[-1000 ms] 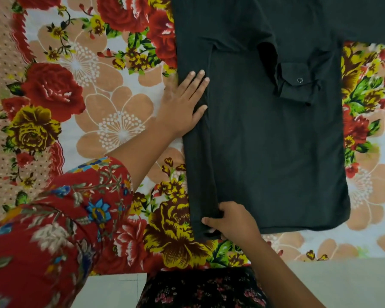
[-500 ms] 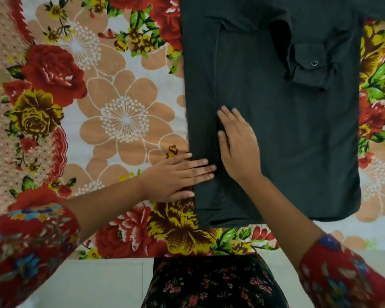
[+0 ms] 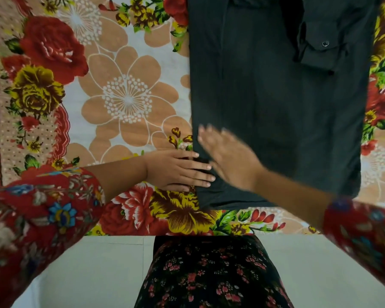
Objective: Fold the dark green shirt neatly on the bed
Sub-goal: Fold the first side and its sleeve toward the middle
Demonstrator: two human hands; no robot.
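Dark green shirt (image 3: 276, 112) lies on the floral bedsheet (image 3: 125, 101); the left hand (image 3: 178, 171) presses its folded edge flat-fingered, while the blurred right hand (image 3: 229, 156) seems spread flat beside it.

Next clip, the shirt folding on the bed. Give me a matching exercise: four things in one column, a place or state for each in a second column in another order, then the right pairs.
Things:
1. left hand
2. right hand
3. cuff
4. bedsheet

Places or states:
A. blurred, fingers straight, over the shirt near its lower left
B. lies on the shirt at upper right, button showing
C. flat, fingers across the shirt's left edge
D. floral, under the shirt

Pairs: 1-C, 2-A, 3-B, 4-D.
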